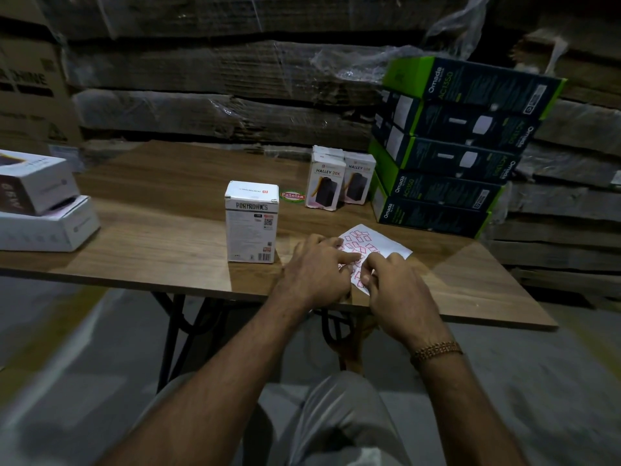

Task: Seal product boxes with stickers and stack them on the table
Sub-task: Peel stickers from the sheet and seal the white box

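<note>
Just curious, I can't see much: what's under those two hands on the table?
A white sticker sheet with small red-outlined stickers lies on the table. The left hand and right hand cover its near part, so that portion is hidden.

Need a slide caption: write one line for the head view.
Both hands work a sticker sheet beside an upright white box on the table.

Wooden table (151,210) with a brown grain top, carried on a black metal frame (171,331) visible below its near edge, ahead of and under the hands. Beyond the hands, a wall of flattened cardboard stacks (208,89), partly wrapped in clear plastic film (369,58), fills the far side. A large brown carton (30,82) stands far to the left. Grey concrete floor (554,381) lies below. Lighting is dim.
</note>
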Available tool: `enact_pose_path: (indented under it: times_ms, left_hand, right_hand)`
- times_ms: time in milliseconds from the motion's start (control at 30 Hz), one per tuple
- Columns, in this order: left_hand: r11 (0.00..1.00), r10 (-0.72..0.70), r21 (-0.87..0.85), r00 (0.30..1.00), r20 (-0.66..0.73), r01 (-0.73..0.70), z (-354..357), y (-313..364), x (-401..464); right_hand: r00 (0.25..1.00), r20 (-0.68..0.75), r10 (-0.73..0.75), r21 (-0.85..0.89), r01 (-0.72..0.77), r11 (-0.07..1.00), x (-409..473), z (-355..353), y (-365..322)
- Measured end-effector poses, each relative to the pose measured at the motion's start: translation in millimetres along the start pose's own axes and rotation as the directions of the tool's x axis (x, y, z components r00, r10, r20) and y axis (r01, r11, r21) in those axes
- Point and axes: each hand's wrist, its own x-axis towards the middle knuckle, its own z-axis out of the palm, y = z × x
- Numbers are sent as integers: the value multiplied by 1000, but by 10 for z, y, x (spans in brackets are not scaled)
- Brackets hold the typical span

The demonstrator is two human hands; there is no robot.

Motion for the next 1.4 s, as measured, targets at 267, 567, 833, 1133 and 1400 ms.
enact_pose_path:
  times_ms: [267,567,833,1133,1400]
  left_hand:
    - [1000,-6,11,1000,7,6,22,-14,4]
    - [1000,12,25,1000,-11,-12,24,-7,9]
    - [998,26,52,1000,2,-26,-43,41,-28]
    - [999,9,52,1000,16,-9,-39,52,-29]
    - [1000,-16,18,1000,17,16,47,-33,32]
  right_hand:
    - [1000,-28,-13,17,14,1000,-28,48,38]
    - [997,-64,-40,-16,39,999,-55,90,57]
    - [996,-67,-58,-54,54,997,-75,84,46]
    - [999,-26,-46,-41,45,998,-103,39,29]
    - [997,-16,-74,31,74,997,-126,-18,49]
